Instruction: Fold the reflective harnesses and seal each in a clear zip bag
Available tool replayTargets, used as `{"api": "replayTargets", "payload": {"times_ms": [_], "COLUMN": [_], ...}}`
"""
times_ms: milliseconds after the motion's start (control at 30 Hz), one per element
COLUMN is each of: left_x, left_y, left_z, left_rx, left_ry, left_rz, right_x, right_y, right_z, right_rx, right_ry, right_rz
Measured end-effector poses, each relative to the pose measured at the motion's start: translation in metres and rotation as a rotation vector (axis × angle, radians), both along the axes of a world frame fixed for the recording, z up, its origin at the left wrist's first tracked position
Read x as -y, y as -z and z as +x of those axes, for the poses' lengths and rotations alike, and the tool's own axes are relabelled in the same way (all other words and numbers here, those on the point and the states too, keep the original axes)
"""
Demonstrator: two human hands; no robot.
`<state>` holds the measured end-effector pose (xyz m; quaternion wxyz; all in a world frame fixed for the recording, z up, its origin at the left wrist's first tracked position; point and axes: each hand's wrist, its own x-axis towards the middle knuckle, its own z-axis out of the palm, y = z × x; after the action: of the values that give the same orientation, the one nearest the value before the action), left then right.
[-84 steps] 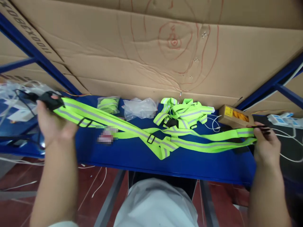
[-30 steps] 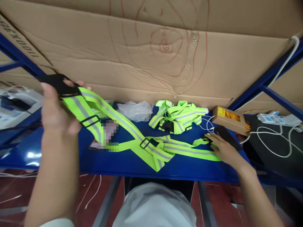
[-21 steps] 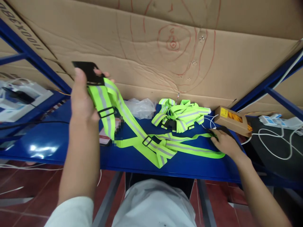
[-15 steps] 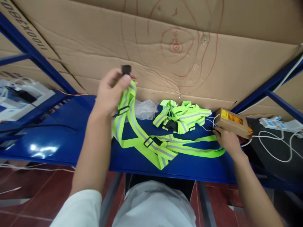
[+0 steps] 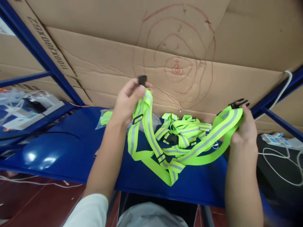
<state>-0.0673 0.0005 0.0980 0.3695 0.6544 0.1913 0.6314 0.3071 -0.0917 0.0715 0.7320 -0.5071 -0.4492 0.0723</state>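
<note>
Between my hands hangs a neon-yellow reflective strap (image 5: 151, 134) with a grey stripe and black slide adjusters. My left hand (image 5: 130, 99) is closed on one end, pinching a black buckle half (image 5: 142, 80) that points up. At the right, my right hand (image 5: 246, 126) grips the other end by its black pronged buckle half (image 5: 238, 104). The strap's middle sags low over the blue table (image 5: 63, 142). Behind it lies a bundle of similar reflective straps (image 5: 186, 130) with black buckles.
Cardboard (image 5: 106, 53) with red rings drawn on it stands behind the table. A clear plastic bag (image 5: 104, 118) with neon strap inside lies left. Blue metal posts (image 5: 44, 56) frame both sides. White power strips (image 5: 279, 140) and cables sit at the right.
My right hand has lifted its end of the strap from the table up to the buckle height. My left hand still pinches its buckle half. The view has shifted.
</note>
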Motion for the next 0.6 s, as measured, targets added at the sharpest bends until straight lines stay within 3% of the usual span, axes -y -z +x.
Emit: {"api": "replayTargets", "payload": {"times_ms": [133,200,267,433,600], "left_x": [0.018,0.029,0.038,0.044,0.045], "left_y": [0.003,0.004,0.005,0.003,0.004], "left_z": [0.012,0.021,0.026,0.024,0.026], "left_rx": [-0.457,-0.574,-0.637,-0.717,-0.71], "left_ry": [-0.129,-0.164,-0.198,-0.251,-0.183], "left_rz": [0.335,0.409,0.428,0.431,0.418], "right_x": [0.006,0.01,0.011,0.006,0.009], "right_y": [-0.004,0.001,0.007,0.017,0.02], "right_z": [-0.07,-0.1,-0.117,-0.118,-0.119], "right_rx": [0.351,0.817,0.999,1.029,1.107], "right_ry": [0.128,0.149,0.173,0.249,0.291], "right_rz": [0.055,0.099,0.154,0.236,0.179]}}
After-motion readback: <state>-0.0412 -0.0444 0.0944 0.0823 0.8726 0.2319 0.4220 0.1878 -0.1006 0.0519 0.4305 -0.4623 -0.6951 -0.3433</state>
